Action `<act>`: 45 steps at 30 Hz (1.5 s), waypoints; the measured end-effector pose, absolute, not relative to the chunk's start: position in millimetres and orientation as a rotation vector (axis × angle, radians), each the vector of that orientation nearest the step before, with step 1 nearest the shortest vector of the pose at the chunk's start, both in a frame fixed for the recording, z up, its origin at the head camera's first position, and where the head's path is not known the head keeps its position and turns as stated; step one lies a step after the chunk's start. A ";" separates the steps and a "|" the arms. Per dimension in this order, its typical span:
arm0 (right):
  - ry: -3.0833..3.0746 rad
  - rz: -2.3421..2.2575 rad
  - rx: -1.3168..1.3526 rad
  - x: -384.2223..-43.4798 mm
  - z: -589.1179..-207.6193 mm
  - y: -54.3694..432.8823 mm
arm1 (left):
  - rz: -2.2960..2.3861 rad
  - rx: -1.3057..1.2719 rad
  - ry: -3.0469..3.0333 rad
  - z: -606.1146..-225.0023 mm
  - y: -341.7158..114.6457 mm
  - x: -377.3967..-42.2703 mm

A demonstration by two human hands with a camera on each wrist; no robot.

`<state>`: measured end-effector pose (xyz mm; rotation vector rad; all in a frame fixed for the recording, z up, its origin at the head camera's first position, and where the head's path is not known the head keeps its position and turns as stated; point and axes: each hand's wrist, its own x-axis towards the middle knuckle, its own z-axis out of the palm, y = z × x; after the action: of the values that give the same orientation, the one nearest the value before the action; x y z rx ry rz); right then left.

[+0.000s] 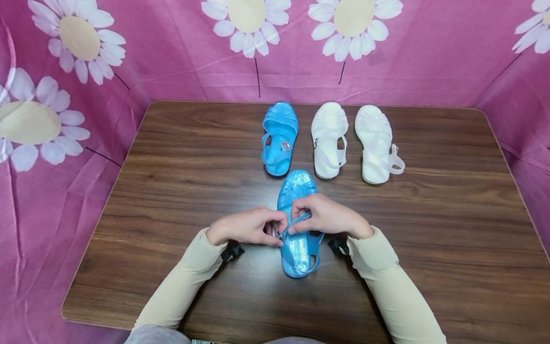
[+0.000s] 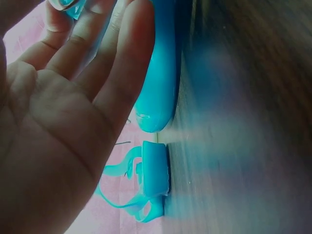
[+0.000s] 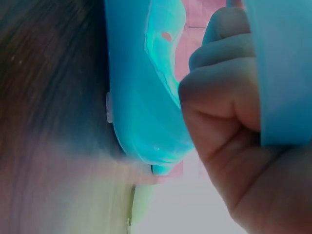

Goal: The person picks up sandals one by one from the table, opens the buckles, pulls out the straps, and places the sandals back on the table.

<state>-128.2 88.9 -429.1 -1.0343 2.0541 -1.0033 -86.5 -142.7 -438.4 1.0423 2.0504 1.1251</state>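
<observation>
A blue jelly sandal [image 1: 297,258] lies upright on the table near its middle, toe pointing away from me. My left hand [image 1: 251,226] comes from the left and pinches the sandal's strap at the metal buckle [image 1: 278,235]; fingertips partly hide it. From the right, my right hand [image 1: 331,216] pinches the blue strap [image 1: 301,219] above the footbed, its fingers curled. In the left wrist view, the sandal's side [image 2: 160,73] runs beside the fingers. The right wrist view shows a broad blue strap [image 3: 285,73] in front of the curled fingers.
Behind stand a second blue sandal [image 1: 280,143], a white sandal [image 1: 328,160] and another white sandal [image 1: 375,165] in a row along the far side. The brown wooden table [image 1: 172,191] is bordered by pink flowered cloth [image 1: 172,57].
</observation>
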 end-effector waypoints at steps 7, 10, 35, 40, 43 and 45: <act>2.084 -0.997 -1.026 -130.3 -426.7 95.1 | 1.139 1.082 2.059 -439.4 -142.7 -87.7; 2.099 -0.989 -1.022 -131.0 -424.6 98.7 | 1.152 1.074 2.046 -440.7 -142.9 -87.7; 2.237 -1.088 -1.026 -129.8 -413.3 109.8 | 1.164 0.964 2.023 -438.7 -148.7 -85.4; 2.214 -1.058 -1.112 -123.3 -411.1 101.5 | 1.175 0.973 2.027 -436.7 -150.1 -86.1; 2.202 -1.038 -1.140 -120.2 -410.5 97.6 | 1.169 0.978 2.033 -437.2 -150.4 -86.6; 2.194 -1.016 -1.149 -118.7 -410.8 95.8 | 1.165 0.980 2.039 -437.8 -151.0 -86.9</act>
<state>-118.7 95.8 -410.8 -1.1487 2.1941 -1.0163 -86.9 -151.0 -437.8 0.9795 2.0385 1.1655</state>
